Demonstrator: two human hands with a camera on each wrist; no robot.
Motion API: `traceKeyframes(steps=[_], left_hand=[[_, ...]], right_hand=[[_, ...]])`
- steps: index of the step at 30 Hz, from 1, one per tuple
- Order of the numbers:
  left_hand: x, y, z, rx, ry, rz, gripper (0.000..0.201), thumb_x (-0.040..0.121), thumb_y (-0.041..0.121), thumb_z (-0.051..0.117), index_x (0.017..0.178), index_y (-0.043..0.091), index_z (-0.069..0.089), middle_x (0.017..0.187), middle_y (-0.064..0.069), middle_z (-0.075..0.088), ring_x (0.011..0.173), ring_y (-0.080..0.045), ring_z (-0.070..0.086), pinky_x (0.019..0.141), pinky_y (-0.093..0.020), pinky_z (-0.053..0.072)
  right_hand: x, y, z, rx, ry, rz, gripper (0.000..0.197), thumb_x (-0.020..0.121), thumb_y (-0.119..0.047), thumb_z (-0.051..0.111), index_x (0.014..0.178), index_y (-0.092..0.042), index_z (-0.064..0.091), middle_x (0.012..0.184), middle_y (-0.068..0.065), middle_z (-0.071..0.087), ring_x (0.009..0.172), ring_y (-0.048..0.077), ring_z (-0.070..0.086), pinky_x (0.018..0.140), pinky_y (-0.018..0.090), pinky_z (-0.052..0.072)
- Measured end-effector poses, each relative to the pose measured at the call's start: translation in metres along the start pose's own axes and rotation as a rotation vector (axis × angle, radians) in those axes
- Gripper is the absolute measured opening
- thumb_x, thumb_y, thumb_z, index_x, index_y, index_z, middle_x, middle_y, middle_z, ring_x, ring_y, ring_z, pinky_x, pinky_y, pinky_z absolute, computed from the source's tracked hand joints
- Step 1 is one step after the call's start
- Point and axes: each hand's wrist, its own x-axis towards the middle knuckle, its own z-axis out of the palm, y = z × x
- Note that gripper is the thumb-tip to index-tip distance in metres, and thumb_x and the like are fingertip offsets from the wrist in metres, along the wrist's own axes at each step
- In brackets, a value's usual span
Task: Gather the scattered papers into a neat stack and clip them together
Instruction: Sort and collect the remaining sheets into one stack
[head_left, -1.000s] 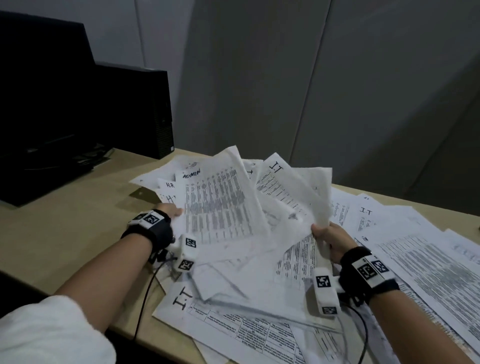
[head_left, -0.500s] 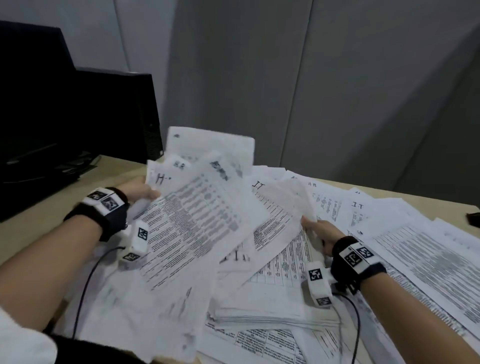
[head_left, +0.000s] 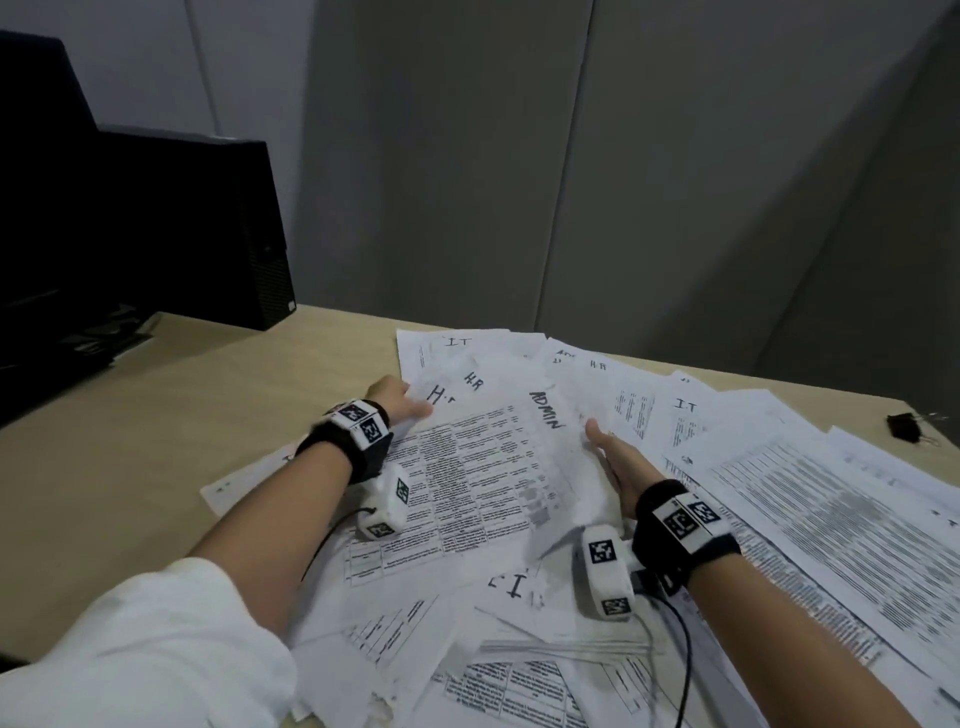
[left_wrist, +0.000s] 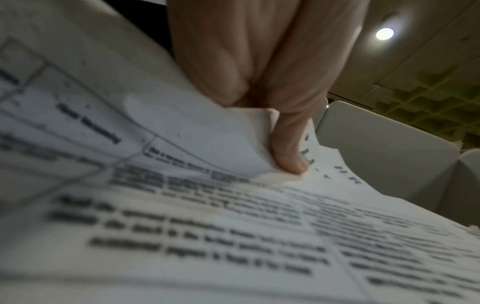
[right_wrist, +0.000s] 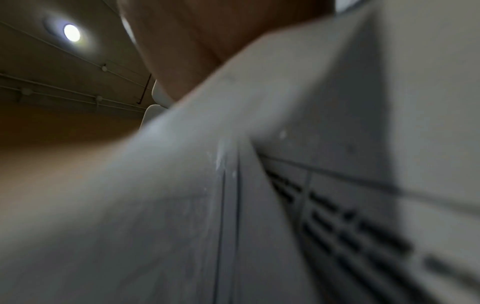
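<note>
Many printed white sheets (head_left: 810, 519) lie scattered over the right half of the wooden desk (head_left: 156, 426), some marked IT, HR or ADMIN. My left hand (head_left: 400, 402) grips the left edge of a loose bundle topped by the ADMIN sheet (head_left: 488, 467). In the left wrist view the thumb (left_wrist: 285, 148) presses down on the papers (left_wrist: 207, 226), pinching them. My right hand (head_left: 610, 460) stands edge-on with straight fingers against the bundle's right side. Blurred paper (right_wrist: 285, 185) fills the right wrist view. A black binder clip (head_left: 904, 427) lies at the far right.
A black computer tower (head_left: 208, 228) and a dark monitor (head_left: 31, 208) stand at the back left. Grey partition panels (head_left: 571, 156) close off the desk's far edge. Bare desk shows to the left of the papers. Thin cables (head_left: 685, 654) trail from the wrist units.
The raised bunch of sheets has come down onto the pile. My right hand has let go of the sheet it gripped and now lies straight against the bundle. My left hand keeps its hold.
</note>
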Motion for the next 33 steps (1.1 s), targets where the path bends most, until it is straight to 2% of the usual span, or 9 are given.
traceKeyframes(steps=[3, 8, 11, 14, 17, 20, 24, 28, 33], left_hand=[[0.005, 0.002, -0.004, -0.194, 0.095, -0.078, 0.038, 0.084, 0.016, 0.068, 0.113, -0.007, 0.062, 0.117, -0.017, 0.064, 0.109, -0.03, 0.061, 0.087, -0.029, 0.043], [0.011, 0.002, -0.004, -0.412, 0.142, -0.06, 0.032, 0.089, 0.005, 0.058, 0.119, -0.006, 0.058, 0.124, -0.018, 0.061, 0.109, -0.029, 0.059, 0.09, -0.031, 0.042], [0.01, 0.004, 0.003, -0.351, 0.069, -0.095, 0.036, 0.092, 0.009, 0.054, 0.125, -0.005, 0.053, 0.13, -0.017, 0.055, 0.12, -0.032, 0.053, 0.096, -0.032, 0.04], [0.009, 0.003, 0.012, -0.21, -0.125, -0.122, 0.072, 0.089, 0.032, 0.06, 0.144, 0.0, 0.028, 0.152, -0.016, 0.029, 0.139, -0.03, 0.031, 0.114, -0.039, 0.027], [0.006, 0.0, 0.018, -0.102, -0.196, -0.086, 0.105, 0.069, 0.034, 0.08, 0.149, 0.012, 0.016, 0.156, -0.009, 0.02, 0.143, -0.029, 0.022, 0.116, -0.045, 0.023], [0.004, -0.005, 0.013, -0.145, -0.134, -0.051, 0.109, 0.056, 0.018, 0.088, 0.142, 0.01, 0.022, 0.144, -0.009, 0.041, 0.132, -0.031, 0.038, 0.111, -0.046, 0.031], [-0.011, -0.004, -0.025, -0.452, -0.113, -0.019, 0.141, 0.032, 0.04, 0.093, 0.147, 0.021, 0.012, 0.148, -0.016, 0.035, 0.133, -0.038, 0.038, 0.109, -0.053, 0.032], [-0.043, 0.033, -0.076, -0.593, -0.12, 0.244, 0.084, 0.043, 0.035, 0.092, 0.113, 0.001, 0.06, 0.102, -0.015, 0.07, 0.106, -0.037, 0.063, 0.086, -0.038, 0.052], [-0.092, 0.101, -0.114, -0.619, 0.287, 0.616, 0.026, 0.086, 0.005, 0.062, 0.11, 0.003, 0.053, 0.096, 0.0, 0.061, 0.082, -0.003, 0.06, 0.069, -0.013, 0.05]], right_hand=[[0.0, 0.002, -0.003, 0.124, -0.042, -0.043, 0.054, 0.093, -0.055, 0.034, 0.117, -0.013, 0.058, 0.097, 0.01, 0.072, 0.081, 0.025, 0.07, 0.067, 0.034, 0.055], [-0.008, -0.004, -0.005, 0.259, -0.161, -0.1, 0.062, 0.088, -0.062, 0.035, 0.117, -0.016, 0.062, 0.112, 0.012, 0.069, 0.093, 0.027, 0.069, 0.075, 0.035, 0.057], [-0.012, -0.002, 0.002, 0.122, -0.123, -0.053, 0.065, 0.069, -0.057, 0.066, 0.115, -0.01, 0.062, 0.107, 0.014, 0.069, 0.077, 0.028, 0.07, 0.068, 0.032, 0.056], [0.004, 0.009, 0.0, -0.095, -0.061, 0.012, 0.08, 0.035, -0.037, 0.092, 0.097, 0.006, 0.063, 0.101, 0.02, 0.067, 0.082, 0.041, 0.062, 0.081, 0.04, 0.051], [-0.003, 0.008, 0.01, -0.12, 0.034, -0.025, 0.027, 0.07, -0.003, 0.076, 0.085, 0.008, 0.055, 0.071, 0.019, 0.067, 0.059, 0.022, 0.061, 0.059, 0.024, 0.05], [-0.025, -0.002, 0.018, -0.052, 0.114, -0.165, 0.046, 0.085, 0.001, 0.061, 0.124, 0.007, 0.036, 0.109, 0.021, 0.055, 0.099, 0.03, 0.056, 0.084, 0.03, 0.049], [-0.031, -0.024, 0.023, 0.006, 0.049, -0.379, 0.059, 0.073, -0.014, 0.075, 0.115, 0.011, 0.041, 0.102, 0.016, 0.057, 0.076, 0.019, 0.057, 0.045, 0.013, 0.048], [-0.056, -0.058, 0.048, 0.109, 0.136, -0.607, 0.028, 0.08, -0.007, 0.069, 0.102, -0.003, 0.052, 0.097, 0.006, 0.062, 0.083, 0.021, 0.062, 0.057, 0.015, 0.053], [-0.093, -0.112, 0.079, 0.117, 0.25, -1.028, 0.011, 0.09, -0.025, 0.057, 0.102, -0.023, 0.058, 0.105, -0.009, 0.059, 0.101, -0.005, 0.058, 0.082, 0.007, 0.043]])
